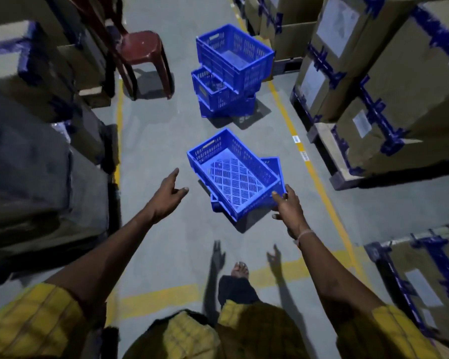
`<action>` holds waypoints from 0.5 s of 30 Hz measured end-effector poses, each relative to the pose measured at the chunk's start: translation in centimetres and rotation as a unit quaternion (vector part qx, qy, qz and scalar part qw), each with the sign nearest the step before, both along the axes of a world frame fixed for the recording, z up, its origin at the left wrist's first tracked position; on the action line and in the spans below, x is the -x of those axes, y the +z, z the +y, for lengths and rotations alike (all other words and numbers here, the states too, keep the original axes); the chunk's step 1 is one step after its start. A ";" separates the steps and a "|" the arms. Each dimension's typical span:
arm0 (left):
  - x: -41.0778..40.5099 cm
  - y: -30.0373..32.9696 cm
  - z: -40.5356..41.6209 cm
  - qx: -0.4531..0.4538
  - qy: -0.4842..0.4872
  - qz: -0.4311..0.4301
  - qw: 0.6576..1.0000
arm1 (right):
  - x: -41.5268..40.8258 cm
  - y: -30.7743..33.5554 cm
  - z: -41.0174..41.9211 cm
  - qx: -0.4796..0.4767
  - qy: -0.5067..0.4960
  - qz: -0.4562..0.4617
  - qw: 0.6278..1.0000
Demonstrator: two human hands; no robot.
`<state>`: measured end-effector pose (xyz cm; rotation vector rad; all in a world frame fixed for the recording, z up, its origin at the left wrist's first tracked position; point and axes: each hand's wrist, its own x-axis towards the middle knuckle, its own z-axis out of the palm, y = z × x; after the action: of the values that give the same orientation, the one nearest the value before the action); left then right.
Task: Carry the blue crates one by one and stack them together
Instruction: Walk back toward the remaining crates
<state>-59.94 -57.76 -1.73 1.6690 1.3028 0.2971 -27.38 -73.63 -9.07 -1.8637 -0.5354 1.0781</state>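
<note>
So right now my right hand has the near crate by its closest corner, fingers curled over the rim and thumb on the outside wall. It's tilted, sitting crooked on top of another crate that lies flat on the floor under it, poking out past my fingers on the far right side.

My left hand isn't holding anything. Fingers are loose and half spread, pointing forward, and it's hanging in the air well off to the left of the crate, not touching it.

The thing that matters for the next bit: the crate's long axis runs diagonally, from my right fingertips away and to the left. So the far short end with the handle slot is up ahead of my left hand and a bit to its right. The right hand is clearly the nearer one, already on it. The left needs to swing in toward the long left wall or that far end, I reckon, otherwise I'm lifting a lopsided crate from one corner and it'll twist.

The stack I'm meant to add to is straight ahead, well beyond both hands, three crates piled a bit skewed. A red plastic stool stands off to its left.
</note>
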 end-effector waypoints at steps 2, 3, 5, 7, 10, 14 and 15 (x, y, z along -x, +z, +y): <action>-1.9 0.2 4.7 0.011 -0.020 0.015 1.000 | -0.3 0.7 3.0 0.013 -0.018 0.004 1.000; -2.8 0.2 6.7 0.017 -0.027 0.015 0.999 | -0.5 0.9 4.3 0.017 -0.032 0.008 0.999; -4.5 0.4 10.1 0.016 -0.050 0.010 0.999 | -0.9 0.8 6.6 0.022 -0.061 0.015 0.998; -6.2 0.5 13.3 0.004 -0.083 0.002 0.997 | -1.3 0.2 9.0 0.027 -0.085 0.017 0.996; -7.5 -1.8 19.8 -0.007 -0.133 0.023 0.991 | -1.3 -1.4 12.5 0.047 -0.119 0.008 0.992; -8.9 -6.4 28.1 -0.013 -0.195 0.065 0.978 | -0.2 -4.5 16.8 0.051 -0.182 -0.004 0.982; -9.4 -7.6 29.8 -0.016 -0.219 0.064 0.973 | 0.0 -5.5 17.8 0.053 -0.198 -0.009 0.979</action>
<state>-50.50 -27.93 -9.31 1.9763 0.9868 -0.0544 -27.41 -55.82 -14.61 -1.9673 -0.1065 0.8354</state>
